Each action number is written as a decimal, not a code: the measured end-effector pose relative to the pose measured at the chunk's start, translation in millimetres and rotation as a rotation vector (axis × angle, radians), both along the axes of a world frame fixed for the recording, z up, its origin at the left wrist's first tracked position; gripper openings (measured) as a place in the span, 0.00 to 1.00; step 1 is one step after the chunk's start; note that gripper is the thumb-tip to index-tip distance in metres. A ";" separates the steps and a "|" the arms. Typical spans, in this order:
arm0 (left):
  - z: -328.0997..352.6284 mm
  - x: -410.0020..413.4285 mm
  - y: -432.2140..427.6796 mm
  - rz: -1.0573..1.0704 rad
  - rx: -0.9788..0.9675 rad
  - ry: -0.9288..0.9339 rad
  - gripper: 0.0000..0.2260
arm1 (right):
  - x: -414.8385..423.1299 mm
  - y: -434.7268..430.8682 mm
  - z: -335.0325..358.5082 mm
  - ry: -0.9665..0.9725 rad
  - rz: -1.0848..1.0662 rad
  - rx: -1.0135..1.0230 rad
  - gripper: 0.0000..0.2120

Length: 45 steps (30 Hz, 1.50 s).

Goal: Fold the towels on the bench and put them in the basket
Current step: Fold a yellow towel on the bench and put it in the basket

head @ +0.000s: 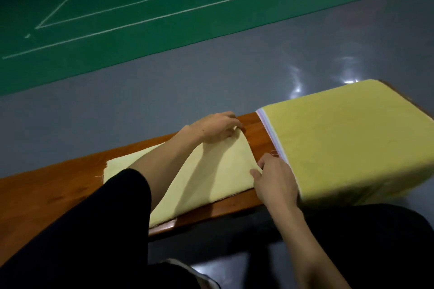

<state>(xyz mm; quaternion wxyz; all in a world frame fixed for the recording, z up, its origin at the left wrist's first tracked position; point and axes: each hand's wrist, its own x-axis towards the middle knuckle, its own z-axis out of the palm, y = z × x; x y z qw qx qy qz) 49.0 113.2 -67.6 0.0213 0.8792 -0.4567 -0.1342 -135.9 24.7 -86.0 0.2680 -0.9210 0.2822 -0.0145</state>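
Observation:
A pale yellow towel (211,178) lies flat on the brown wooden bench (47,185) in front of me. My left hand (216,126) pinches its far right corner at the bench's far edge, lifting it slightly. My right hand (274,178) pinches the near right corner of the same towel. To the right a stack of towels (352,143) rests on the bench, topped by a brighter yellow-green one, with white and lilac edges showing underneath. No basket is in view.
My dark-clothed legs (82,241) straddle the bench near the frame bottom. Beyond the bench lie a shiny grey floor (164,91) and a green sports court with white lines (164,7). Dark objects stand at the far top left.

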 end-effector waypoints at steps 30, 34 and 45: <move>39.7 -23.3 202.1 0.768 -0.565 0.356 0.11 | -27.2 170.6 22.8 -0.424 -0.150 1.020 0.09; 29.0 -30.2 271.1 0.860 -0.416 0.262 0.12 | -26.6 242.3 5.6 -0.295 0.079 0.947 0.12; 16.0 -46.1 293.4 0.863 -0.215 0.106 0.18 | -3.8 199.3 -0.7 -0.245 0.294 0.528 0.06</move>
